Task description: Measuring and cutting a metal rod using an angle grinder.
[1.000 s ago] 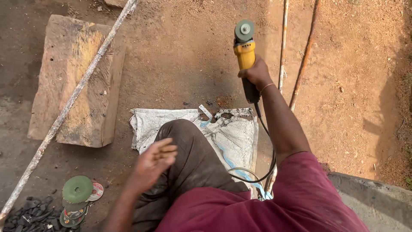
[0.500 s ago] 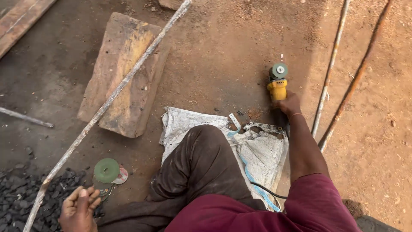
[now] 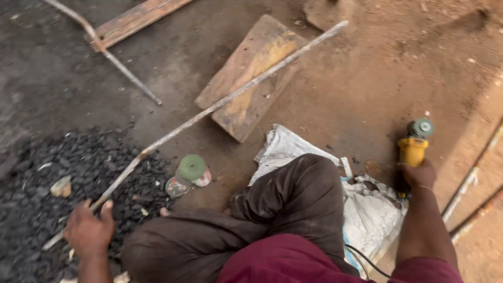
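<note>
A: Far left, what's there?

B: Pile of black coal bits on dark ground. Left hand sits at its near edge, fingers curled round the low end of a long thin metal rod. Looks like a grip, thumb up beside the rod.

A: Rod runs where?

B: Up & right on a slant, over the coal, across a worn wooden block, tip ends near the top, past the block's far corner. A 2nd bent rod lies upper left, beside a flat plank.

A: Middle?

B: Small bottle w/ green cap on its side, just beside the coal, near the bent knee in brown trousers. Knee rests on a white woven sack spread on the dirt.

A: Right side?

B: Right hand closed on the yellow angle grinder, arm held out, green disc end pointing away, low over the reddish dirt. Black cord trails back by the sack. Two thin rods lie at the far right edge.
</note>
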